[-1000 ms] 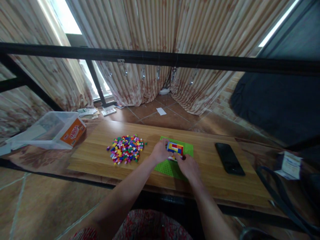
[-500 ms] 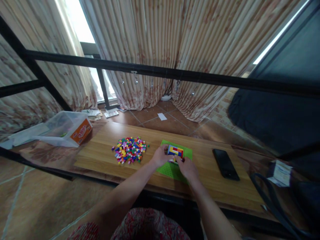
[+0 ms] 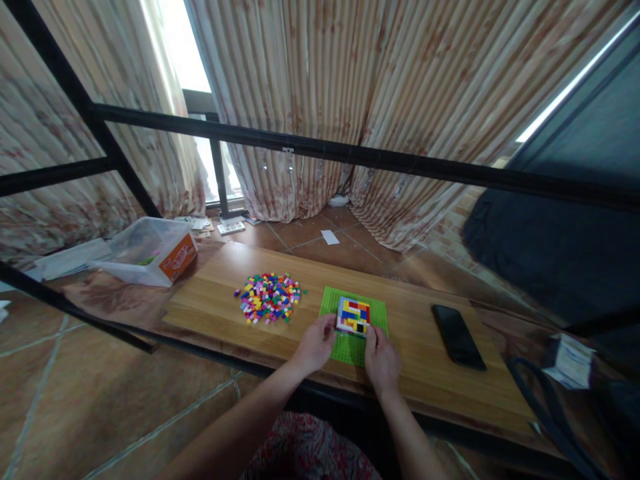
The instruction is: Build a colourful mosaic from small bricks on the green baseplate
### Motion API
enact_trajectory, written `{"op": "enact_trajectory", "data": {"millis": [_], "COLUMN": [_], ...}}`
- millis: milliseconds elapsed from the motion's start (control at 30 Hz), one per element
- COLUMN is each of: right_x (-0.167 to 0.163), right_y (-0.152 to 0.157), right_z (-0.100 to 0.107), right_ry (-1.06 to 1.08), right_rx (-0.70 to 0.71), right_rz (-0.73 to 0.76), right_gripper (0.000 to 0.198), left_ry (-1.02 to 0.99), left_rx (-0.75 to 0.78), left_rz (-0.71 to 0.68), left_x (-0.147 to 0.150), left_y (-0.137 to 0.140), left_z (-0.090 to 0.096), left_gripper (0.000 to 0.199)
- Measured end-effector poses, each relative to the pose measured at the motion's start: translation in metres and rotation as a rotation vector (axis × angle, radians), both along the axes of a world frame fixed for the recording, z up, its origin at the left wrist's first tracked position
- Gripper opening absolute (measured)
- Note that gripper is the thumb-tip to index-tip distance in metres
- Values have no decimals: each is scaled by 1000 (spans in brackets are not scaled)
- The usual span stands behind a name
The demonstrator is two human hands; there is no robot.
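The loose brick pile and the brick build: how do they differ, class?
The loose brick pile is scattered; the brick build is a compact block. The pile spreads wider than the build. No hand touches the pile; the left hand and right hand hold the build. Both are many-coloured.

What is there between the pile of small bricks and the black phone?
In the head view: the green baseplate and the multicoloured brick build, with the left hand and right hand at the build's sides.

Green baseplate point(image 3: 350, 351), red-yellow-blue-white brick panel point(image 3: 353, 313), multicoloured loose bricks point(image 3: 270, 297), black phone point(image 3: 459, 337), striped curtains point(image 3: 325, 80)
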State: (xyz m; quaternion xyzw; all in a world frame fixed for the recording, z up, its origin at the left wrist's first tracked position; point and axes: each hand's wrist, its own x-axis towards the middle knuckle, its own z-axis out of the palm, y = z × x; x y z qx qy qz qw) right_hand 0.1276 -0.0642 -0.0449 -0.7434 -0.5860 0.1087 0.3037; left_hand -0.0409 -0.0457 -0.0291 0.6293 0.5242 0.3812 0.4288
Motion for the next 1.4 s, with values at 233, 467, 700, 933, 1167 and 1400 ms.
{"op": "enact_trajectory", "data": {"millis": [233,467,700,933,1167,1400], "right_x": [-4,-6,-5,-2,-4,-4], "right_y": [-7,-7,-7,-7,-9,-8], "right_z": [-3,-3,-8,-11,-8,-8], "right_ry": [-11,-82,-133,-158,-149,-136], "right_rx": [13,15,39,30,23,41], "right_rz": [33,29,21,27,25,27], "right_gripper": [68,70,73,72,71,72], "left_ry": [-71,-42,50,178,539,786], "left_rx": [-18,-58,-62,86,125,79], "left_rz": [19,71,146,404,491,469], "left_x": [-11,-47,-76,-120,-141,-124], "left_y": [-19,-34,-41,-46,-40,-32], "left_z": [-5,-2,8,1,7,9], "left_gripper": [36,20,18,17,15,17]}}
